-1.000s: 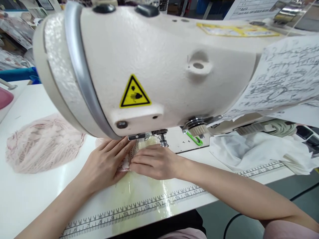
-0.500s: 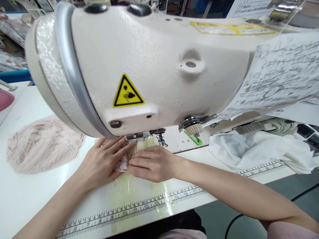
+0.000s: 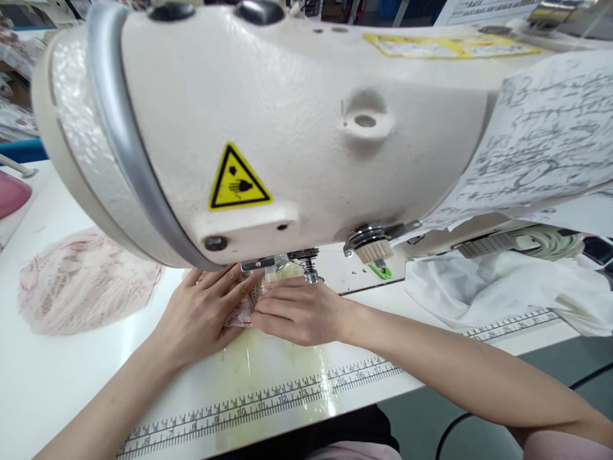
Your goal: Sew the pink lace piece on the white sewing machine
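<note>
Both hands work right under the head of a cream sewing machine [image 3: 297, 128]. My left hand [image 3: 204, 313] lies on a small piece of pink lace [image 3: 243, 311], its fingers stretched toward the presser foot [image 3: 311, 271]. My right hand [image 3: 297, 311] sits beside it, fingers pressed together on the same lace piece just in front of the presser foot. The lace shows only between the two hands. The needle itself is hidden by the machine head.
A pile of pink lace [image 3: 81, 281] lies on the white table [image 3: 57, 377] at the left. White cloth [image 3: 498, 287] is bunched at the right. A printed ruler [image 3: 268, 399] runs along the table's front edge. A patterned paper sheet [image 3: 541, 147] hangs off the machine.
Both hands stay on the lace at the presser foot, with only slight finger shifts. The view has drifted a little, so the machine sits further left.
</note>
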A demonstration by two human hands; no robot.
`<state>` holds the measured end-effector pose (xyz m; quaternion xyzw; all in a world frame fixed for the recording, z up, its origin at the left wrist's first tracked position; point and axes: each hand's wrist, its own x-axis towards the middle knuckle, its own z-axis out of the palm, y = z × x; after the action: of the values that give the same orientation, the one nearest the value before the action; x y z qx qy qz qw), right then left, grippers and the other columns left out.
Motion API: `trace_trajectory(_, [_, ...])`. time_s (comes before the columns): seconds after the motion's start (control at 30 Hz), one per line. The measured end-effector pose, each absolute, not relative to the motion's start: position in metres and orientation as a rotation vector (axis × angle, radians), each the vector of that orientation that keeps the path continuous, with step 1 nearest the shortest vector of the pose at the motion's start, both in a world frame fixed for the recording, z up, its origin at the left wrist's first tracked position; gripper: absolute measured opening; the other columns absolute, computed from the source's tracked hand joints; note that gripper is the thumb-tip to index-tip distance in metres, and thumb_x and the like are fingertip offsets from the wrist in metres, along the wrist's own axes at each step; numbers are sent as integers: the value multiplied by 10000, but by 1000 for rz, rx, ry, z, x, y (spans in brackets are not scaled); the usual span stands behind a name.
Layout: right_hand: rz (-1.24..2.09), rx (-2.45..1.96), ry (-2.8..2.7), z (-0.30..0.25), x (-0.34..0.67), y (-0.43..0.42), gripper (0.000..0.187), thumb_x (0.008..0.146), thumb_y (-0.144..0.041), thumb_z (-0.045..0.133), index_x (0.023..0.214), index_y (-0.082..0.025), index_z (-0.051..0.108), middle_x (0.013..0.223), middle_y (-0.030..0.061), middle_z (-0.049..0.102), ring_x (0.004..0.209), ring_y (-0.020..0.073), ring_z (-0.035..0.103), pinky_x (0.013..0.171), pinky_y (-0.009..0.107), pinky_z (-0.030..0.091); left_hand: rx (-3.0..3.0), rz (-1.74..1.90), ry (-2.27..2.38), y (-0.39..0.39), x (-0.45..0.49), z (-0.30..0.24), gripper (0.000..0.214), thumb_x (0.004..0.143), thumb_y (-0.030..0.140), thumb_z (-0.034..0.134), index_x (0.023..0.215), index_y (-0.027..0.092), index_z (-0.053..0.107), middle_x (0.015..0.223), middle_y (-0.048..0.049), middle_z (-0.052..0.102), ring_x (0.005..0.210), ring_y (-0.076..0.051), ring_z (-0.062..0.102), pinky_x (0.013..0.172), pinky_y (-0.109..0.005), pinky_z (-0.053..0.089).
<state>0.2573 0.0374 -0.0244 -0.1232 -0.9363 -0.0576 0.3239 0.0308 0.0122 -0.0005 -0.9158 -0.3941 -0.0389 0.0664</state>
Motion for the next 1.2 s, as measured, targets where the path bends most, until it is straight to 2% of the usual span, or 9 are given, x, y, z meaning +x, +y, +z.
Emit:
trace_trajectory(0.23, [-243,-378,-2335,-21,261,40,141,914,-150,572,800,-188,646,718,-68,670,707,70,605,729,215,516,-2757,-143,-1229,11,33,-2,605,905,454,470,1460,228,394,1373,-151,558,1154,-319,601,938,-492,413])
trace_trajectory(0.37, [-290,-437,-2297,-15,261,40,159,899,-148,590,754,-194,635,673,-87,650,665,74,591,628,224,458,-2744,-150,-1225,11,35,-2,577,906,413,471,1449,225,414,1373,-152,558,1153,-314,602,948,-494,412])
trace_trajectory(0.47, [-352,-485,-2284,-11,263,42,161,900,-157,594,749,-196,634,656,-95,638,658,79,589,623,245,422,-2732,-147,-1219,10,37,-1,564,902,389,472,1441,226,427,1363,-148,567,1131,-321,611,933,-500,419])
trace_trajectory(0.67, [-462,-541,-2302,-6,265,45,160,905,-139,587,770,-215,626,698,-120,649,547,52,500,586,252,396,-2719,-130,-1201,10,39,1,539,911,348,457,1433,215,435,1356,-145,573,1081,-315,627,928,-516,417])
trace_trajectory(0.87, [-404,-568,-2336,-10,268,48,194,891,-49,554,841,-213,645,774,-103,675,648,53,568,587,253,359,-2724,-148,-1227,10,42,1,529,913,351,468,1429,238,437,1301,-126,613,1034,-306,638,929,-507,416])
trace_trajectory(1.07, [-463,-608,-2353,-9,268,51,195,888,-60,563,822,-226,641,763,-104,681,602,58,519,498,289,293,-2727,-175,-1277,11,43,1,502,914,337,471,1410,253,468,1219,-112,650,905,-275,651,825,-450,447])
trace_trajectory(1.2, [-441,-571,-2345,-8,268,52,198,882,-65,566,822,-236,647,777,-122,702,616,55,537,478,259,305,-2704,-236,-1257,12,41,-1,480,926,349,476,1389,226,491,1215,-112,660,925,-283,660,815,-448,448])
